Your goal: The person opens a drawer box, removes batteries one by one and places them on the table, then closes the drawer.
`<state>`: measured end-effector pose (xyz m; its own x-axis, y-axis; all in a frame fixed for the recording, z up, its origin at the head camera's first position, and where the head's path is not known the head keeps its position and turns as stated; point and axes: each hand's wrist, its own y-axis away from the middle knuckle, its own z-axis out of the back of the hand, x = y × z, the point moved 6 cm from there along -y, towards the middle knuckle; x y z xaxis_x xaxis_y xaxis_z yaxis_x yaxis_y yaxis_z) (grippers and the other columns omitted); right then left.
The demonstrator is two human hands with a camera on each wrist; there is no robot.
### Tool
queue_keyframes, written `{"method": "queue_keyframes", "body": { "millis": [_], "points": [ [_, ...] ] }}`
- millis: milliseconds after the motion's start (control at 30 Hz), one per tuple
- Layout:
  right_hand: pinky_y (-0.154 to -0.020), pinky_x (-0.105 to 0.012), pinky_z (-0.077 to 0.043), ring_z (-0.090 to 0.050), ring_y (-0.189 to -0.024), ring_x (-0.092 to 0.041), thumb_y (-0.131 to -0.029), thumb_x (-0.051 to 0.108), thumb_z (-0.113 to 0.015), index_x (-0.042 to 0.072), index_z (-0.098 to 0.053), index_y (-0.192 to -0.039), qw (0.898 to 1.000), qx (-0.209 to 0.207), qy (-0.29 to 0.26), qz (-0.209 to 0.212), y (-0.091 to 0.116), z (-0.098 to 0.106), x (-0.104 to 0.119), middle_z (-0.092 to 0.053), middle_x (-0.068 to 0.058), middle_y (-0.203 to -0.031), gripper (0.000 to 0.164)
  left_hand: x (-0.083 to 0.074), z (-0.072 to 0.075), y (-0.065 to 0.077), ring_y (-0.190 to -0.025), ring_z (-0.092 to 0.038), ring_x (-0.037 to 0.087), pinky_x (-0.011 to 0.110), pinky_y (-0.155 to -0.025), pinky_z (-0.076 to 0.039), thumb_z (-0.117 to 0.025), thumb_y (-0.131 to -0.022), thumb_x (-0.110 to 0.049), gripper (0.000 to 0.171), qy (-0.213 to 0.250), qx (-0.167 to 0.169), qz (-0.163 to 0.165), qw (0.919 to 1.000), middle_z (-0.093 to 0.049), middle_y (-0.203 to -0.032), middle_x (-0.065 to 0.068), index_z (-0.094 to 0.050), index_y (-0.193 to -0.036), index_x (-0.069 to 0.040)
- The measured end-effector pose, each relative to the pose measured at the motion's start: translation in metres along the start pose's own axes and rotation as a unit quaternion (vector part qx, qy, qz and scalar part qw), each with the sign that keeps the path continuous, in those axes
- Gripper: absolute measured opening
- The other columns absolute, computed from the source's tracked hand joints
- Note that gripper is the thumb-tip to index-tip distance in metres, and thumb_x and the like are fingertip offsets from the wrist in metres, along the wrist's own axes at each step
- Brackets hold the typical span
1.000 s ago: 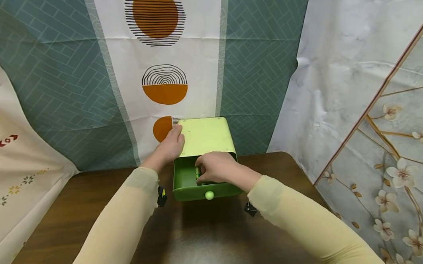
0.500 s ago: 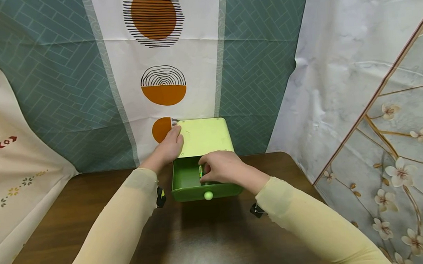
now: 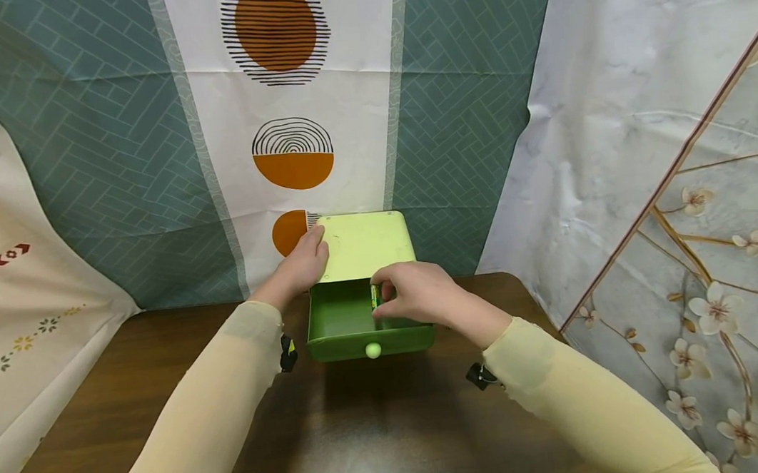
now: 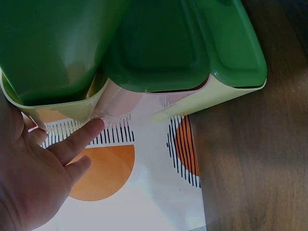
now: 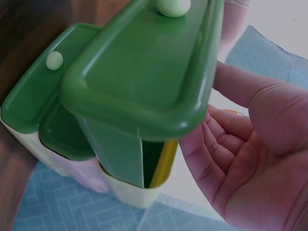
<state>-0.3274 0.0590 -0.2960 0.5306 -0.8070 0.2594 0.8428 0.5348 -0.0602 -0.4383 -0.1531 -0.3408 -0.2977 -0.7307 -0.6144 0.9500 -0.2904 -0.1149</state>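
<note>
Head view: right hand (image 3: 417, 292) grasping small green battery (image 3: 375, 297), pinched between thumb and fingers, at right side of pulled-out top drawer (image 3: 340, 347). Whether battery touches drawer floor, cannot tell. Left hand (image 3: 302, 263) released, fingers extended, resting against left side of pale green cabinet (image 3: 366, 244). Round knob (image 3: 373, 350) on drawer front. Right wrist view: two lower drawers (image 5: 36, 91) pushed in. Brown table (image 3: 377, 436) beneath.
</note>
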Motion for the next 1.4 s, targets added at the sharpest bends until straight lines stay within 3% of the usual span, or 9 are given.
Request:
{"method": "queue_keyframes", "body": {
  "millis": [400,700,1033,1400],
  "points": [
    [-0.090,-0.041,-0.058,-0.066,-0.086,-0.007,-0.093,0.039,-0.091,0.018,-0.076,-0.138,0.999,-0.031,-0.009,0.001,0.021,0.020,-0.016,-0.072,0.015,-0.100,0.051,-0.001,0.000,0.002,-0.170,0.001,0.032,0.051,-0.136,-0.007,-0.017,-0.120,-0.031,0.065,-0.003,0.001,0.002,1.0000,-0.002,-0.184,0.019,-0.009,-0.176,0.000],
    [-0.085,-0.039,-0.056,-0.064,-0.083,-0.008,-0.095,0.037,-0.088,0.015,-0.075,-0.140,0.999,-0.040,-0.030,-0.019,0.032,0.027,-0.037,-0.073,0.014,-0.099,0.052,-0.001,0.001,0.000,-0.170,0.000,0.032,0.051,-0.136,-0.007,-0.017,-0.120,-0.032,0.065,-0.007,0.000,0.002,1.0000,-0.002,-0.184,0.018,-0.009,-0.177,-0.001],
    [-0.084,-0.040,-0.056,-0.065,-0.087,-0.011,-0.095,0.035,-0.088,0.011,-0.074,-0.142,0.997,-0.044,-0.046,-0.038,0.041,0.028,-0.060,-0.073,0.012,-0.100,0.055,0.000,-0.001,0.001,-0.170,0.002,0.031,0.051,-0.136,-0.007,-0.016,-0.120,-0.034,0.066,-0.001,0.001,0.011,0.9999,0.000,-0.185,0.015,-0.007,-0.177,-0.002],
    [-0.086,-0.040,-0.054,-0.065,-0.084,-0.012,-0.094,0.028,-0.088,0.007,-0.076,-0.134,0.996,-0.051,-0.054,-0.051,0.044,0.024,-0.092,-0.073,0.009,-0.097,0.047,0.001,-0.001,0.001,-0.170,0.002,0.030,0.051,-0.136,-0.006,-0.017,-0.121,-0.034,0.066,0.004,0.000,0.009,1.0000,0.000,-0.185,0.016,-0.007,-0.177,-0.002]
  ]
}}
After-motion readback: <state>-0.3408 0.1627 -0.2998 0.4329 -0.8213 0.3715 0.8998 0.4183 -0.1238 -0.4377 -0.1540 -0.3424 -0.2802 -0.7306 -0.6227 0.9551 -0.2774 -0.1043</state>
